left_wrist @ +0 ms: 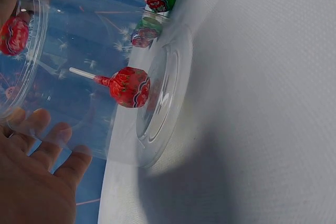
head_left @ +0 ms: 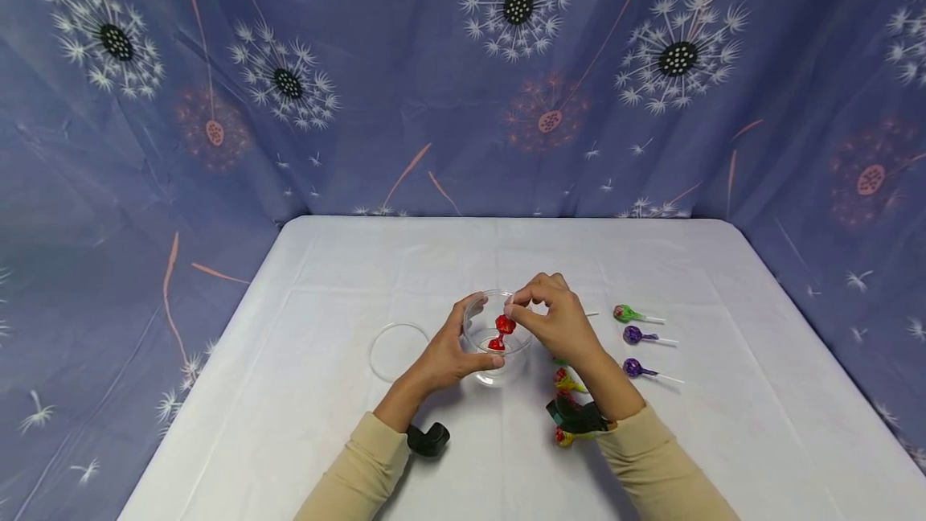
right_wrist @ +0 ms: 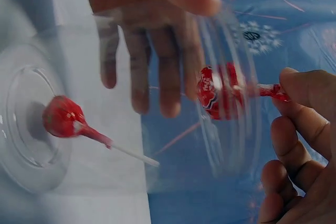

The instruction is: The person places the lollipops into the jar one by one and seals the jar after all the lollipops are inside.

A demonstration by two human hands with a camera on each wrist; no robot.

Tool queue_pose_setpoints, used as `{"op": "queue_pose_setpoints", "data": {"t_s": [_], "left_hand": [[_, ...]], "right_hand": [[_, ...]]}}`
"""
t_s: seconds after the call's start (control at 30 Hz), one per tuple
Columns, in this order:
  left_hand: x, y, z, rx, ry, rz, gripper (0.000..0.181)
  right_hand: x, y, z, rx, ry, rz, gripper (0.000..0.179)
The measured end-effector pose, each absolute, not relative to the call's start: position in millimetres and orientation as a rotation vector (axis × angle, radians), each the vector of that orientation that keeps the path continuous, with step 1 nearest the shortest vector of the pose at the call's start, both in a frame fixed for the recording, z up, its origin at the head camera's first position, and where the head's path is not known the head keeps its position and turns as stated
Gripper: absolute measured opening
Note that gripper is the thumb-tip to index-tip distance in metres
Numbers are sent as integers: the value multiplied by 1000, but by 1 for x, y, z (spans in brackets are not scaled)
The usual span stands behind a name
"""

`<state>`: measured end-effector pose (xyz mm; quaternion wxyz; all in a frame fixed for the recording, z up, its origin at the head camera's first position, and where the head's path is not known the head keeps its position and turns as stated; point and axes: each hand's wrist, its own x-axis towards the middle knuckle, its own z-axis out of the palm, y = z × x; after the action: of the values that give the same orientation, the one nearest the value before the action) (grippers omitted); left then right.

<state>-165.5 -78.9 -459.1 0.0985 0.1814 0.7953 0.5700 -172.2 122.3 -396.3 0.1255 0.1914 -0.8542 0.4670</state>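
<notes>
My left hand (head_left: 444, 356) grips a clear plastic jar (head_left: 497, 379) around its side, thumb near the rim, the jar tilted above the white table. Inside, one red-wrapped lollipop (left_wrist: 129, 87) lies at the bottom with its white stick toward the mouth. At the jar's mouth my right hand (head_left: 555, 322) pinches a second red lollipop (right_wrist: 215, 93) by the stick end of its wrapper. That lollipop hangs head first within the rim, as the right wrist view shows. The pinching fingertips stay just outside the rim.
Right of the hands lie a green lollipop (head_left: 624, 313) and two purple lollipops (head_left: 633, 334). Several more, including a yellow-wrapped lollipop (head_left: 564, 380), are partly hidden under the right forearm. A thin round ring or lid (head_left: 372, 354) lies left of the jar. A patterned curtain (head_left: 405, 103) stands behind.
</notes>
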Motion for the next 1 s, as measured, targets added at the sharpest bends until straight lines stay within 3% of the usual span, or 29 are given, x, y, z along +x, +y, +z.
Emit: {"op": "queue_pose_setpoints", "data": {"t_s": [1.0], "left_hand": [[-165,-78,-461,573,2347,1705,93]], "right_hand": [[-170,101,-415,680,-2553,888,8]]}}
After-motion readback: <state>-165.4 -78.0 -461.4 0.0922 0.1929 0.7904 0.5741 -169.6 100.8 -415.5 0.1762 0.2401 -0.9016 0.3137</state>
